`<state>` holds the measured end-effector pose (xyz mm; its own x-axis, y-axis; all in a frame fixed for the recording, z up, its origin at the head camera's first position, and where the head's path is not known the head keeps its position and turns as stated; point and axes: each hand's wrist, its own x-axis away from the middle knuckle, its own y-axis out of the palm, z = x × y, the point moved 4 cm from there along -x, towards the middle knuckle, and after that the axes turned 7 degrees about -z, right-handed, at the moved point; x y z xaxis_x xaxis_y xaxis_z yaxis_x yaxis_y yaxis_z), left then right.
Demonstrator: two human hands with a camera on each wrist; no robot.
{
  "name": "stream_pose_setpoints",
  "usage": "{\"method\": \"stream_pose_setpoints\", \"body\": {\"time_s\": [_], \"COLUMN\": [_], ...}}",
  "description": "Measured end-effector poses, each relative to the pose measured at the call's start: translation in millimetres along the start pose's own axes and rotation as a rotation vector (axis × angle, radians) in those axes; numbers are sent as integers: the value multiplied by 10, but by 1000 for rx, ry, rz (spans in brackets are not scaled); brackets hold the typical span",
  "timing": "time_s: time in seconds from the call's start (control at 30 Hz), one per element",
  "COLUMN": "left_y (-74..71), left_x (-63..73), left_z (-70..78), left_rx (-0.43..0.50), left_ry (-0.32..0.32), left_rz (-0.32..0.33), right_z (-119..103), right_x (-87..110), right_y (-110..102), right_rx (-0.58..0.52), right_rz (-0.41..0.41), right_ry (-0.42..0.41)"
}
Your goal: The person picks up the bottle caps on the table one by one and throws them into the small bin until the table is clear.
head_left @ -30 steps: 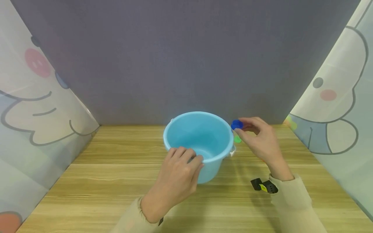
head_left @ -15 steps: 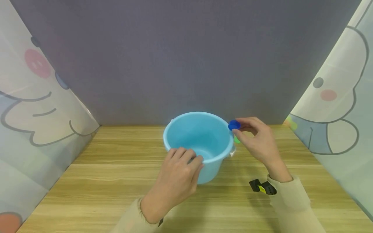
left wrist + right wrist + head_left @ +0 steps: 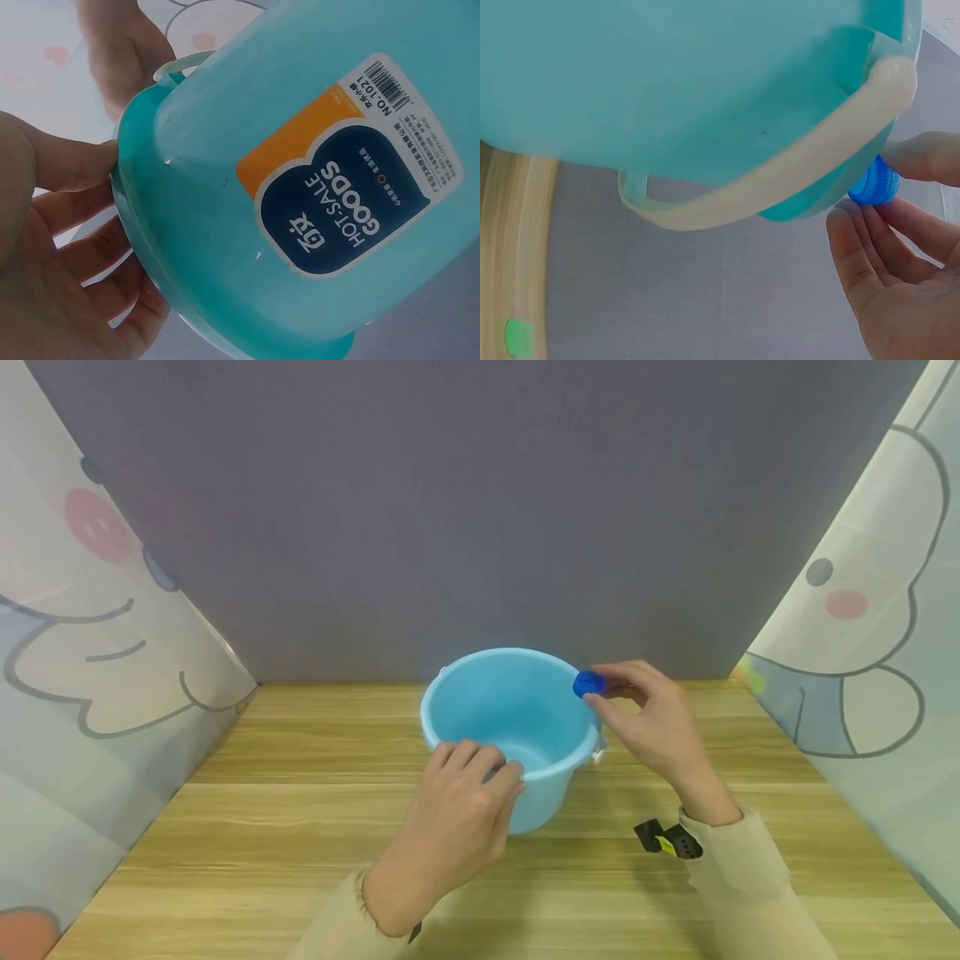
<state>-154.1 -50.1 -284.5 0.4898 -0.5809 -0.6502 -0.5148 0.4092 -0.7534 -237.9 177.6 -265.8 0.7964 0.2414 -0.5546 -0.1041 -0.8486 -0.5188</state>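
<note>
A light blue bucket stands upright on the wooden table. My left hand grips its near rim, thumb against the outside wall and fingers hooked over the edge; the left wrist view shows this left hand from below, beside the bucket's label. Between thumb and fingertips, my right hand pinches a small blue bottle cap. The cap overlaps the bucket's right rim in the head view. Ridges show on the cap's side in the right wrist view.
A white bucket handle hangs along the outer wall. On the table lies a small bright green piece, hidden in the head view. A grey panel closes off the back, with printed sheets at both sides.
My right hand has moved a little left with the blue bottle cap, from beside the bucket to over its right rim. The left hand and bucket have stayed in place.
</note>
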Motion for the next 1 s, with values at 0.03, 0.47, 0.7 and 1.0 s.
{"method": "stream_pose_setpoints", "body": {"time_s": [0.03, 0.47, 0.7, 1.0], "left_y": [0, -5, -2, -1], "left_x": [0, 2, 0, 2], "left_z": [1, 4, 5, 2], "left_rx": [-2, -7, -11, -22], "left_ry": [0, 0, 3, 6], "left_rz": [-1, -5, -1, 9], "right_z": [-5, -106, -118, -145], "right_x": [-6, -75, -102, -133], "right_y": [6, 58, 135, 219], "right_rx": [-3, -16, 8, -13], "right_rz": [0, -17, -44, -61], "right_ry": [-6, -35, -25, -13]}}
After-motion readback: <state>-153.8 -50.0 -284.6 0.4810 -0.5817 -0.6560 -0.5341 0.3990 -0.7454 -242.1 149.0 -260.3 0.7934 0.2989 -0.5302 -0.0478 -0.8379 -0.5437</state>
